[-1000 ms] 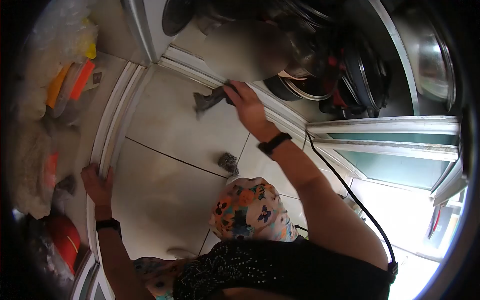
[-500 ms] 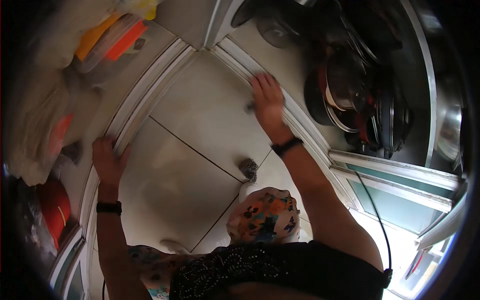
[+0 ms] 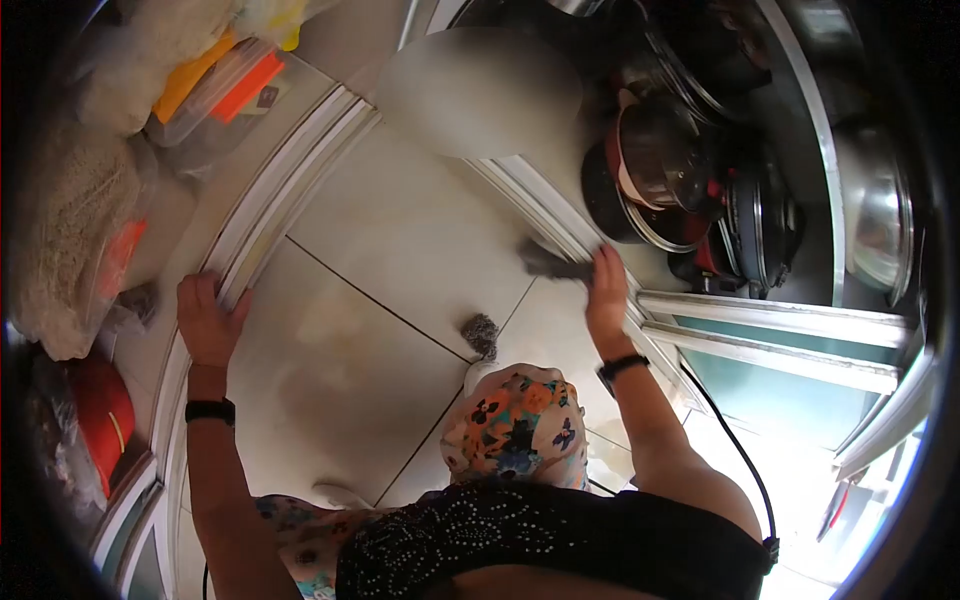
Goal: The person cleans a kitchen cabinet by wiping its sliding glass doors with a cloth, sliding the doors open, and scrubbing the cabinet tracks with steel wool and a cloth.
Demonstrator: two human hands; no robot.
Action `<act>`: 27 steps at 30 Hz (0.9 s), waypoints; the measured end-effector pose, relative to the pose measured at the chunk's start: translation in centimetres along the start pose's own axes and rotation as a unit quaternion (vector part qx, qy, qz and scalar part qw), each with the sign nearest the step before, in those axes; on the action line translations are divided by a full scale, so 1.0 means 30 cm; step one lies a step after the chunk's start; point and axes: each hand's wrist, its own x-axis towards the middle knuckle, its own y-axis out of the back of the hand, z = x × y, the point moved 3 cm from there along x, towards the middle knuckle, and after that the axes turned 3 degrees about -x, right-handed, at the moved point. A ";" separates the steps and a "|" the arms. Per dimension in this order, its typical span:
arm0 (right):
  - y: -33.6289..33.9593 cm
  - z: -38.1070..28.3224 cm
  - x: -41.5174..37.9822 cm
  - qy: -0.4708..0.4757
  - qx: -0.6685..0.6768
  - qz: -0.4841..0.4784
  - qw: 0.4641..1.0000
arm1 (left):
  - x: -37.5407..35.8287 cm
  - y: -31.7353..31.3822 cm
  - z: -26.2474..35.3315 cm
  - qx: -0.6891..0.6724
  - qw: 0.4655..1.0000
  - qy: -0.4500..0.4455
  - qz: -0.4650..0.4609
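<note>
My right hand (image 3: 607,300) is closed on a dark grey, strip-like thing (image 3: 556,263), smeared by motion, at the right white sliding-door track (image 3: 545,200). The strip points left from my fingers, over the floor tiles; its kind does not show. My left hand (image 3: 208,318) rests on the left white track (image 3: 285,185), fingers stretched forward and thumb apart, with nothing in it. Between my hands, a grey speckled tuft (image 3: 480,330) lies on the tiled floor (image 3: 370,240), just ahead of my knee in flowered fabric (image 3: 520,425).
Behind the right track are stacked dark pots (image 3: 660,160) and a steel bowl (image 3: 880,220). Plastic bags (image 3: 75,220), an orange-edged clear container (image 3: 215,95) and a red thing (image 3: 103,415) fill the left side. A blurred pale oval (image 3: 480,90) covers part of the top.
My right hand has moved back along the right track, towards my body, with the grey strip in it. A blurred pale oval has appeared at the top. My left hand stays on its track.
</note>
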 end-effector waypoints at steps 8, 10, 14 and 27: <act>-0.130 -0.083 0.017 -0.024 0.007 0.071 0.997 | -0.008 -0.020 0.006 0.032 0.999 0.007 -0.007; -0.221 -0.258 0.235 0.015 0.034 0.096 0.995 | -0.027 -0.048 -0.027 0.027 0.999 -0.016 -0.007; -0.230 -0.486 0.510 0.045 0.050 0.161 0.985 | -0.026 -0.056 -0.039 0.054 0.996 0.004 -0.064; 0.150 0.270 -0.696 -0.318 0.065 -0.031 0.945 | -0.056 -0.052 -0.019 0.057 0.997 0.013 -0.053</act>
